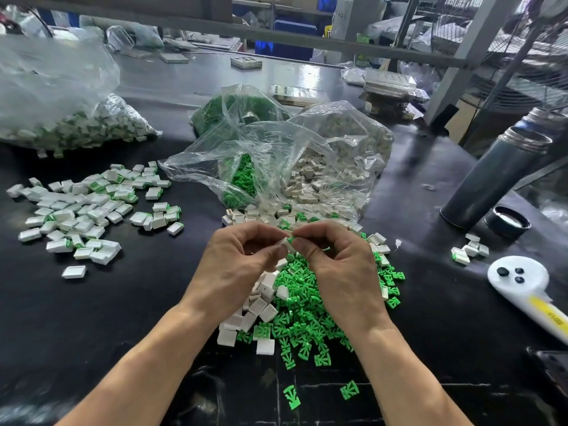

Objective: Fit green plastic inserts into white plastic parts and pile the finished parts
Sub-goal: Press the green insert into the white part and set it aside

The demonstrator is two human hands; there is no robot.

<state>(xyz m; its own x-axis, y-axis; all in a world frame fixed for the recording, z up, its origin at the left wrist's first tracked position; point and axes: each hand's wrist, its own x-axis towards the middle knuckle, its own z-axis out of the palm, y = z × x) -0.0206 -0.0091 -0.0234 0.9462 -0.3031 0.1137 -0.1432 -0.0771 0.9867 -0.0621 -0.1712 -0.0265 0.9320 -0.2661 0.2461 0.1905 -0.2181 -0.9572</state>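
My left hand (242,259) pinches a white plastic part (285,242) between thumb and fingers, above the middle of the black table. My right hand (332,259) pinches a green insert (292,240) right against that part; its fingers hide most of the insert. Beneath both hands lies a heap of loose green inserts (304,305) with empty white parts (258,305) at its left side. A spread pile of finished white parts with green edges (86,213) lies at the left.
Open clear bags of green inserts (239,182) and white parts (310,179) sit behind my hands. A large bag of finished parts (76,124) is far left. A grey flask (491,176), its cap (507,224) and a white handheld device (528,287) stand right.
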